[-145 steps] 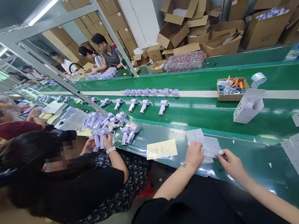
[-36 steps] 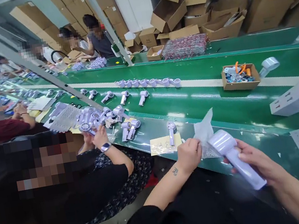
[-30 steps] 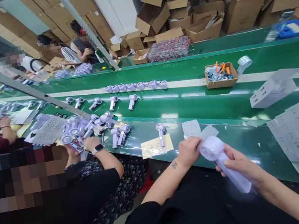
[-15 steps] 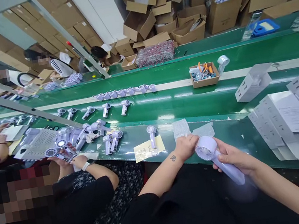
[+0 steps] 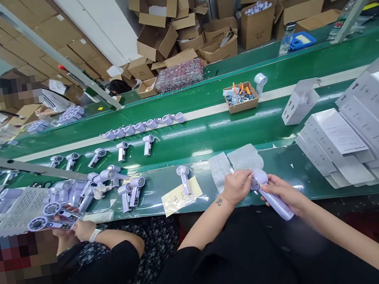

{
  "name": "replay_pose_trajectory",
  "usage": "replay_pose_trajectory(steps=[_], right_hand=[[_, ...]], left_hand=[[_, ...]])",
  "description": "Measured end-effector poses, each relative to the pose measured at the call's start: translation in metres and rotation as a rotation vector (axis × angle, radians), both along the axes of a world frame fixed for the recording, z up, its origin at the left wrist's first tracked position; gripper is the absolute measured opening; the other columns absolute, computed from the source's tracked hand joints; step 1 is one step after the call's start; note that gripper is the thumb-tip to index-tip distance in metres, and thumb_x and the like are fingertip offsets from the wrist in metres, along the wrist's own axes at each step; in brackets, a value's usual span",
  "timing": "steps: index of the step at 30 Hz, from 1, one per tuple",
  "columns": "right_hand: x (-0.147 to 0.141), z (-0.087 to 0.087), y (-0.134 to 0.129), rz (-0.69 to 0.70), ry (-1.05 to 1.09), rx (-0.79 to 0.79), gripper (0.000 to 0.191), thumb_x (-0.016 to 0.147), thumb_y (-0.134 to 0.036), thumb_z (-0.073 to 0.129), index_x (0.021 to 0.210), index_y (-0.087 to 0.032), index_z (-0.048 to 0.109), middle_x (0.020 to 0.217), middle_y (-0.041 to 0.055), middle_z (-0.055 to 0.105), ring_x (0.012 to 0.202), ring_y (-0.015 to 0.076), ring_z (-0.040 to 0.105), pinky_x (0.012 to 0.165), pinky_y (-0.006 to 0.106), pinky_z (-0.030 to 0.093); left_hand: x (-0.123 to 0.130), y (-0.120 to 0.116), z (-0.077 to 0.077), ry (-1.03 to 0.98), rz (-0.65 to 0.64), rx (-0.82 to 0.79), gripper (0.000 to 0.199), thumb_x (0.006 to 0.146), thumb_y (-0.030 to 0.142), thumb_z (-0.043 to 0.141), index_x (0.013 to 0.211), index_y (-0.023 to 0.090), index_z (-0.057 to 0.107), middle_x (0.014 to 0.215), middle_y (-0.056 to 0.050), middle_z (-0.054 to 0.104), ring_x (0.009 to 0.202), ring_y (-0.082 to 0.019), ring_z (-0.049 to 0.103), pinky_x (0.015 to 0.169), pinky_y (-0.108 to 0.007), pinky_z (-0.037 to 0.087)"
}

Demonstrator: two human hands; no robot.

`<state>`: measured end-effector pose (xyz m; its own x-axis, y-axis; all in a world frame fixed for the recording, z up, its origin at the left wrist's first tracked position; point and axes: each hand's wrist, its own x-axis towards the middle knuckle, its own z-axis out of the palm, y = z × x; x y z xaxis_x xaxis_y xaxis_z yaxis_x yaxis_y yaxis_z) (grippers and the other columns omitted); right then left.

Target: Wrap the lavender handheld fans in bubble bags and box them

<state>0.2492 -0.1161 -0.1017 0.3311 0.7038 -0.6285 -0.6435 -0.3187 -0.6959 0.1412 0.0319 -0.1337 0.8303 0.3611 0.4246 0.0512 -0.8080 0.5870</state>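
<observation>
My right hand (image 5: 281, 190) grips a lilac handheld fan (image 5: 276, 204) by its handle, which slants down to the right. My left hand (image 5: 237, 186) is closed with its fingertips at the fan's round head and covers part of it. A small white bit shows at the left fingers; what it is I cannot make out. Just beyond my hands, bubble-wrap pouches (image 5: 245, 156) lie on the green bench (image 5: 206, 197). Left of them another fan (image 5: 183, 178) rests on a yellow paper note (image 5: 172, 199) with handwriting.
Folded white boxes (image 5: 337, 150) stand along the right. Several fans line the green conveyor (image 5: 188, 137), where a small carton of parts (image 5: 242, 103) also sits. At my left, a co-worker's hands (image 5: 76, 230) hold fans beside a pile (image 5: 70, 192).
The fan has tipped so its grille no longer faces me, and my left fingers have moved over its head. My view has swung, shifting the bench leftward.
</observation>
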Motion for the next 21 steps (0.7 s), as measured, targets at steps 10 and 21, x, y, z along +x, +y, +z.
replay_pose_trajectory(steps=[10,21], right_hand=[[-0.012,0.000,-0.012,-0.163,0.007,0.038,0.058,0.061,-0.027,0.077,0.110,-0.030,0.045,0.078,-0.0038,0.061,0.057,0.0151,0.061,0.046,0.028,0.050],[-0.016,-0.014,-0.023,-0.320,0.107,0.028,0.038,0.066,-0.034,0.075,0.087,-0.025,0.044,0.070,-0.0050,0.061,0.059,0.0126,0.062,0.046,0.022,0.052]], left_hand=[[-0.001,-0.006,0.002,0.069,-0.416,0.322,0.024,0.086,0.016,0.038,0.094,0.017,0.060,0.077,-0.008,0.054,0.082,-0.020,0.053,0.079,-0.037,0.048],[0.034,0.001,0.005,0.125,-0.270,0.172,0.021,0.084,0.014,0.039,0.094,0.016,0.057,0.088,-0.008,0.056,0.089,-0.019,0.052,0.077,-0.031,0.047]])
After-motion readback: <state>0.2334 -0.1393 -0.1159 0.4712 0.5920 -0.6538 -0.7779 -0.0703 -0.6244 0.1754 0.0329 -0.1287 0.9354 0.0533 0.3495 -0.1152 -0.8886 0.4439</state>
